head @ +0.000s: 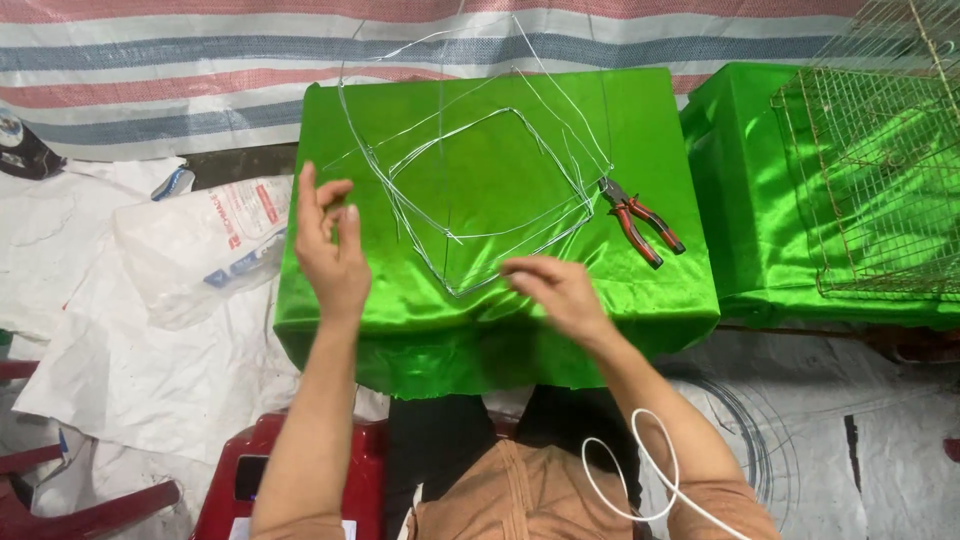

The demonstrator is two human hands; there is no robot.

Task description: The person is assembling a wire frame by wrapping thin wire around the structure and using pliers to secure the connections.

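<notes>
A frame of thin silver wire [470,190], bent into rough square loops, lies on a box draped in shiny green cloth [660,130]. My left hand [330,245] is raised at the box's left side, fingers together and upright, pinching a fine strand of wire. My right hand [555,290] hovers over the near edge of the cloth, fingers curled at the frame's near corner, touching the wire there. Red-handled pliers [640,222] rest on the cloth to the right of the frame, apart from both hands.
A second green-draped box [740,180] stands at the right with a wire mesh cage [880,150] on it. A clear plastic bag [200,250] and white sheets lie at the left. Red plastic stools [240,470] sit near my knees. A wire coil [750,440] lies on the floor at the right.
</notes>
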